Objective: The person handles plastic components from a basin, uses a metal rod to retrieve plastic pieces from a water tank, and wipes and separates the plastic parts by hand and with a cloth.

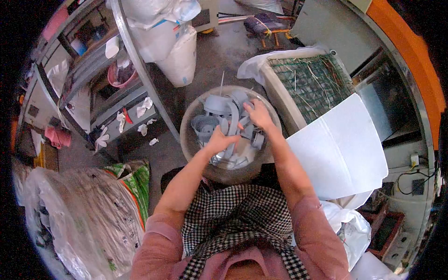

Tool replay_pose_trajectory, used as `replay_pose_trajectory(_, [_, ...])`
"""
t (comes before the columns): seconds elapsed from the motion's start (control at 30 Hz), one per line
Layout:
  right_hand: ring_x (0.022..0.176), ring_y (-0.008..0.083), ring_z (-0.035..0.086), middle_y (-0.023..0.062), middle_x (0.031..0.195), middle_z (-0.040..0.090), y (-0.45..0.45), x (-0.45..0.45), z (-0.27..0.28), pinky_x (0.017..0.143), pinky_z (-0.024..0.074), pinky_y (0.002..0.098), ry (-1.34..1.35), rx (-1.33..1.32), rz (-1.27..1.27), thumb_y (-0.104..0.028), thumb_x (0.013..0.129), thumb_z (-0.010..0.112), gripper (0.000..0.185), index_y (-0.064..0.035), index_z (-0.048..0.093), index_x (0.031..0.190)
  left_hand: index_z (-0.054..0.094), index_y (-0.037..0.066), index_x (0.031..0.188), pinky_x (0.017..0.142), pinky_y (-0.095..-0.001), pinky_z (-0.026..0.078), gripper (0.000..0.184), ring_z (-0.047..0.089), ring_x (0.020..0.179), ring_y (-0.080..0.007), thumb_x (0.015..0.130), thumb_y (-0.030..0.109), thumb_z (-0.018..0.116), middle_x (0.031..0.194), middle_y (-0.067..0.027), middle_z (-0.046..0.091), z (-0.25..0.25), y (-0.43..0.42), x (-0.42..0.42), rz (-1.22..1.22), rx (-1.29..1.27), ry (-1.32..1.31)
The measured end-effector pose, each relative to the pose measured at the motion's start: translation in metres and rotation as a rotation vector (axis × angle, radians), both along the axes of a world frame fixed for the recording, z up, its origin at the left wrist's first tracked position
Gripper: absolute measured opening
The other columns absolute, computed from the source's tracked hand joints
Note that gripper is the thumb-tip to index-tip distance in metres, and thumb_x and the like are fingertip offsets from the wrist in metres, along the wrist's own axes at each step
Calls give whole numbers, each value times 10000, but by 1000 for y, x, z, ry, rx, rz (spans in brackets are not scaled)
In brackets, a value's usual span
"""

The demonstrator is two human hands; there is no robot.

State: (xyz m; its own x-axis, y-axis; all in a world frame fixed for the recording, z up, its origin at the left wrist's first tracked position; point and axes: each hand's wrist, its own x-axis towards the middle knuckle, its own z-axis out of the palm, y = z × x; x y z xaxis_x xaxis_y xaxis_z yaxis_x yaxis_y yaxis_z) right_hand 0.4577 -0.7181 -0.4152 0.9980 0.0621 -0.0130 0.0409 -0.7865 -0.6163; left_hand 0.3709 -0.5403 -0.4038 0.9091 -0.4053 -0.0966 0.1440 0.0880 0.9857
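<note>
Grey plastic parts (216,103), some round and cup-like, lie piled in a round tub (187,151) in front of my body. My left hand (221,141) is in the tub on the near side of the pile, its fingers against a long curved grey strip (233,122). On the right side of the pile, my right hand (258,113) reaches in from above, with its fingers bent over grey parts near the strip's upper end. Some fingertips of both hands are hidden among the parts, so the exact hold of the right hand is unclear.
White sacks (175,56) stand beyond the tub. A crate with green netting (310,86) is at the right, beside a large white sheet (340,154). Metal shelving (140,70) rises at the left. A plastic-wrapped sack (84,219) lies at the lower left.
</note>
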Motion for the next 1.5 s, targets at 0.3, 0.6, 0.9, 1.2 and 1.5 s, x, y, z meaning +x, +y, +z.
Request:
replay_pose_trajectory(0.3, [841,165,587,83,958,612,-25,46,-51,743,469,286,448,445,211,-132,729,584,379,18,560,1075,558,33,944,638,-248,428,268,519,676,-95,704,80,668,785,-30,590,7,-11,-11,-172,240,-243])
replay_pose_trajectory(0.6, [835,179,590,92,973,604,-20,27,-9,720,477,292,642,684,55,-106,695,635,472,19,511,1134,558,70,990,493,-230,375,290,449,545,-55,733,99,688,686,37,525,-2,-7,1,-155,149,-48])
replay_pose_trajectory(0.9, [817,156,570,78,938,616,-32,36,-30,743,447,277,655,626,235,-97,683,645,414,10,551,1072,553,90,1026,477,-225,377,303,460,533,-62,746,63,664,730,13,572,11,-7,3,-271,242,25])
replay_pose_trajectory(1.2, [727,156,593,68,923,628,-44,49,-57,667,471,265,754,514,196,-85,682,648,349,21,594,1010,605,53,1000,781,-290,451,291,590,836,-145,743,148,704,926,-66,652,-4,-2,-1,-312,524,-314])
replay_pose_trajectory(1.5, [819,177,581,82,948,627,-40,45,-65,723,465,287,604,631,81,-79,659,655,386,17,594,1029,596,73,1043,803,-276,432,326,555,846,-108,729,66,685,919,-37,637,-9,-4,4,-261,310,-334])
